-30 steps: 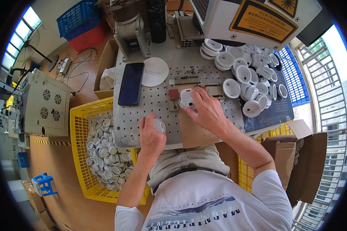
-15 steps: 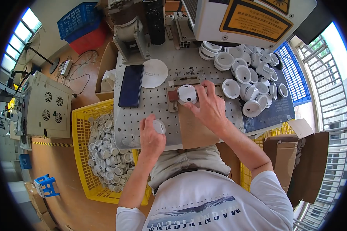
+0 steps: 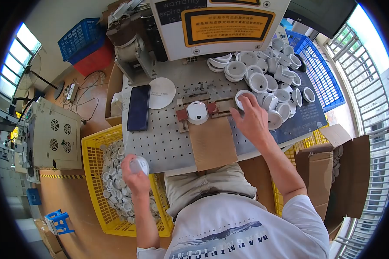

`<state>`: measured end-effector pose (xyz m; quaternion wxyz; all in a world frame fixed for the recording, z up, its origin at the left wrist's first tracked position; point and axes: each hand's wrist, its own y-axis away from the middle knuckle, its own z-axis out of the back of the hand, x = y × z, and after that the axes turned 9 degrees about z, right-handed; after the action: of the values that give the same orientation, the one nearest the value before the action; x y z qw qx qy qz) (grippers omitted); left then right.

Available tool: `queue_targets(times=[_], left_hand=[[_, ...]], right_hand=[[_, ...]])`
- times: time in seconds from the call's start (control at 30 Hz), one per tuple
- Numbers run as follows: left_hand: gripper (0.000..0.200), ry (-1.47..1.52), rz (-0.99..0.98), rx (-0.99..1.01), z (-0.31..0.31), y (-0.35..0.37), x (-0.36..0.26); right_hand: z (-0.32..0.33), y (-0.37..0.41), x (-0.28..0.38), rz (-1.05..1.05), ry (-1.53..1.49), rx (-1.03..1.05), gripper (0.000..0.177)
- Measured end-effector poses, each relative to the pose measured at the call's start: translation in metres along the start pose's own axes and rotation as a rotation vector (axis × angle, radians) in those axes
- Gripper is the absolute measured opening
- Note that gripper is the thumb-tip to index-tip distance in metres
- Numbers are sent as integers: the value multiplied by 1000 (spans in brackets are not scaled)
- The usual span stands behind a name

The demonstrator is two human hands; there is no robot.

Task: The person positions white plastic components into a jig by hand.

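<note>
My left hand [image 3: 136,176] is closed around a white round cap [image 3: 139,165], over the inner edge of the yellow basket [image 3: 90,172]. My right hand [image 3: 251,117] reaches over the table with its fingers apart, touching or just above a white ring-shaped part [image 3: 242,99] at the near-left side of the pile. Another white round part [image 3: 197,113] sits in the fixture between two reddish-brown blocks [image 3: 182,115]. Below it a brown cardboard sheet [image 3: 212,144] lies on the perforated metal table.
Many white ring parts [image 3: 270,82] are heaped at the right. A dark phone [image 3: 138,108] and a white disc [image 3: 162,93] lie at the left. A machine housing with warning labels [image 3: 229,26] overhangs the back. An open cardboard box [image 3: 313,177] stands at the lower right.
My right hand has left the part in the fixture and moved right to the pile. My left hand has carried its cap left and down toward the basket. The view has shifted.
</note>
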<state>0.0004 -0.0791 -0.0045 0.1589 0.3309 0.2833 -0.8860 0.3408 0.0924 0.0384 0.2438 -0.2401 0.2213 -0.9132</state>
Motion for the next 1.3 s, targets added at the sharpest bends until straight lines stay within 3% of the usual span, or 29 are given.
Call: queue_targets(times=[0.13, 0.23, 0.37, 0.43, 0.47, 0.53, 0.57, 0.63, 0.7, 0.77, 0.8, 0.87, 0.9, 1.0, 1.07, 1.13, 1.23, 1.3], left_hand=[[40, -185, 276, -170, 63, -2, 80], [39, -403, 262, -241, 90, -3, 158], [41, -526, 248, -315, 93, -27, 158], [42, -314, 226, -276, 79, -47, 125], [43, -257, 202, -224, 67, -56, 109], [43, -180, 104, -137, 32, -71, 61], [41, -160, 30, -98, 10, -75, 32], [32, -133, -113, 34, -31, -81, -11], [45, -134, -300, 71, -64, -84, -53], [33, -117, -365, 135, -95, -88, -74], [33, -107, -372, 138, -108, -90, -83], [9, -114, -450, 189, -132, -90, -99], [9, -104, -455, 195, -144, -88, -106], [7, -183, -518, 277, -174, -74, -118], [8, -415, -582, 458, -192, -64, -121], [8, -388, -567, 487, -177, -52, -131], [7, -267, -590, 491, -152, -20, -111], [8, -171, -624, 484, -131, 1, -92]], right_hand=[[1, 13, -37, -26, 85, 154, 19], [0, 15, -40, -18, 64, 191, 15], [13, 16, -27, -17, 35, 79, 11], [21, 21, -18, -43, -289, -97, 11], [25, 25, -15, -43, -288, -98, 11], [32, 33, -11, -498, -832, 125, 15], [30, 37, -13, -497, -830, 124, 15], [20, 48, -21, -777, -1175, 215, 20], [17, 54, -23, -784, -1148, 176, 19], [19, 58, -20, -472, -589, 51, 22], [25, 58, -17, -476, -580, 43, 22], [40, 58, -8, -319, -360, 119, 43], [41, 60, -7, -327, -351, 116, 43], [33, 62, -2, -156, -71, 160, 77], [33, 52, 12, -222, -29, 250, 77], [33, 47, 16, -287, 12, 338, 78], [23, 41, 13, -198, 4, 473, 74], [15, 42, 8, 289, -168, 256, 67]])
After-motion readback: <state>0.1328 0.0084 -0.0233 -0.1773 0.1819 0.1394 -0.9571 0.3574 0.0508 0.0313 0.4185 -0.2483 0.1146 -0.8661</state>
